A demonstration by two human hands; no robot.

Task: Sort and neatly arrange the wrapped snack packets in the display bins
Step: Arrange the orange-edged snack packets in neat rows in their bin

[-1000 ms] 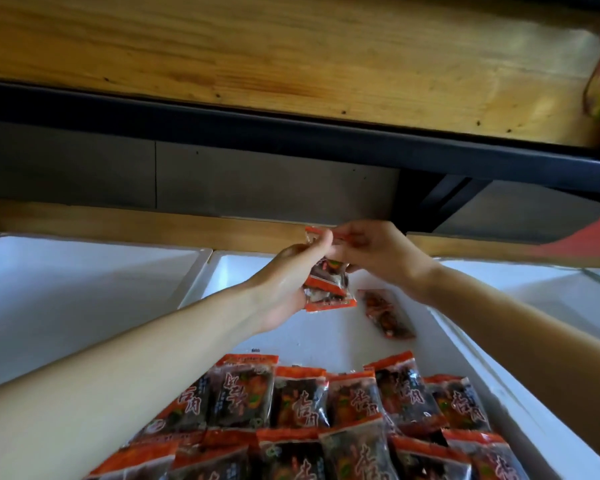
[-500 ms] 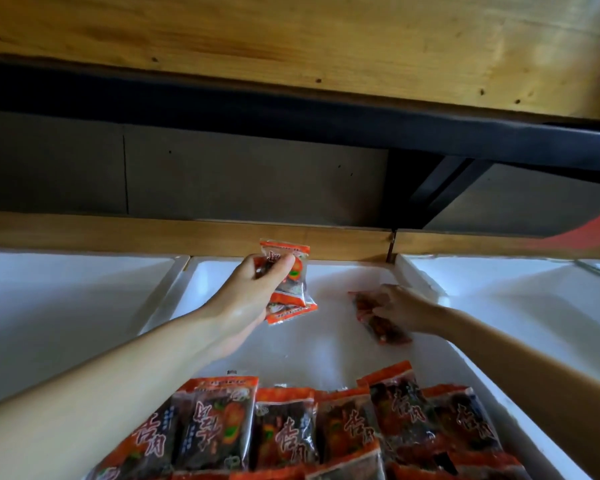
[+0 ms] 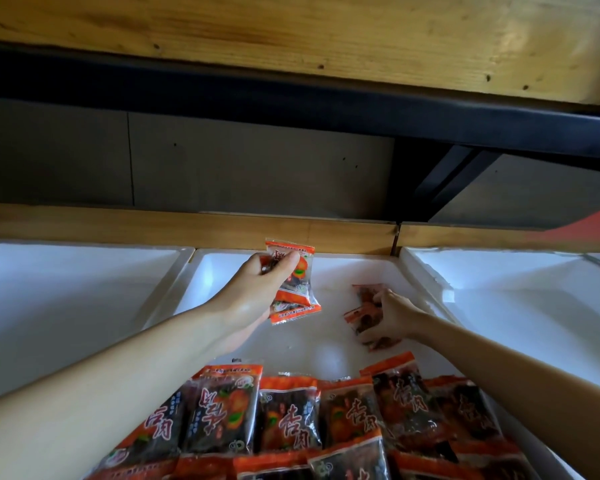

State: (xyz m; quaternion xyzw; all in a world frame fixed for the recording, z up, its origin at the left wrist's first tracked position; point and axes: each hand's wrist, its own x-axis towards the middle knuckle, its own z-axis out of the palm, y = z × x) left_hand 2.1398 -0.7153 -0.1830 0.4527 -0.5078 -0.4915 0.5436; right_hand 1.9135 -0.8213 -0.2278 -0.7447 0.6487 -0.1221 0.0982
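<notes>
Thumb and fingers of my left hand (image 3: 257, 296) are clamped on a small stack of packets (image 3: 293, 284), which I'm holding up off the floor of the middle bin (image 3: 326, 344), near its back wall. Over to the right, my right hand (image 3: 394, 315) is down on the bin floor, fingers curled onto a couple of loose packets (image 3: 361, 318) lying flat there. Closest to me, rows of packets (image 3: 291, 414) overlap across the front of the same bin.

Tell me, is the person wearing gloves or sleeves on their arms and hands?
No gloves or sleeves show. The left hand and right hand are bare, and so are the left forearm and right forearm, right to the picture's edge. No watch, ring or bracelet shows.
</notes>
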